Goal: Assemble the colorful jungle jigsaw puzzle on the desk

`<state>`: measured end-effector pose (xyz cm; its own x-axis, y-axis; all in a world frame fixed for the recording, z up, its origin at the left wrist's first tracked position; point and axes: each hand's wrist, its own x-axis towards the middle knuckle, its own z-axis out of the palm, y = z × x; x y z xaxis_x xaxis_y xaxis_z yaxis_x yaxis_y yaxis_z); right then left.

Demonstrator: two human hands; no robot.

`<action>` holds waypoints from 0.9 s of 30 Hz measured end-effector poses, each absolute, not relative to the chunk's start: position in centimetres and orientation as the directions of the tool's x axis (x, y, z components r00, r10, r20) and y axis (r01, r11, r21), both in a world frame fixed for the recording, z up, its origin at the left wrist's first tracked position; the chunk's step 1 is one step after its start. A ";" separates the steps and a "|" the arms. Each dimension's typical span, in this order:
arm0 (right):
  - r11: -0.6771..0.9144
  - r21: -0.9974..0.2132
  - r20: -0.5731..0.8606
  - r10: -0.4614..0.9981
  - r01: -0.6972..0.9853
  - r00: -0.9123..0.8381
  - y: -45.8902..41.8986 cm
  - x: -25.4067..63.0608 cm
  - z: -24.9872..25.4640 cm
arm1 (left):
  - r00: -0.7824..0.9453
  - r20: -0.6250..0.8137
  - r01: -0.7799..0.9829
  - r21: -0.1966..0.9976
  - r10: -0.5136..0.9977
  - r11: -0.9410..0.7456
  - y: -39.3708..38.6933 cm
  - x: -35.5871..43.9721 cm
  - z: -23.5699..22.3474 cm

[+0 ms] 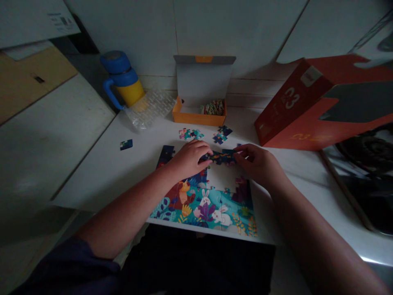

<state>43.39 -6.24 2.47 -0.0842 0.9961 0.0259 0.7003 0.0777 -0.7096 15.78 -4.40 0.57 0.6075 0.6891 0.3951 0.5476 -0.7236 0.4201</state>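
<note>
A colourful jigsaw puzzle [205,205] with rabbits and plants lies partly assembled on the white counter [101,172] in front of me. My left hand [190,157] and my right hand [258,162] rest at its far edge. Both pinch a dark blue strip of joined puzzle pieces [221,157] held between them, fingers curled. A white gap shows in the puzzle just below the strip.
Loose puzzle pieces [221,135] lie beyond the puzzle, one more [126,144] off to the left. An open orange box [199,112] holds more pieces. A blue and yellow bottle [124,80] and clear plastic bag [150,108] stand back left; a large orange carton [307,110] lies right.
</note>
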 end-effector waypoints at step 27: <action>0.026 -0.739 -0.048 0.995 0.673 -0.092 -5.9 44.4 1.8 | 0.592 0.356 0.532 0.501 0.723 -0.683 -4.3 16.8 0.0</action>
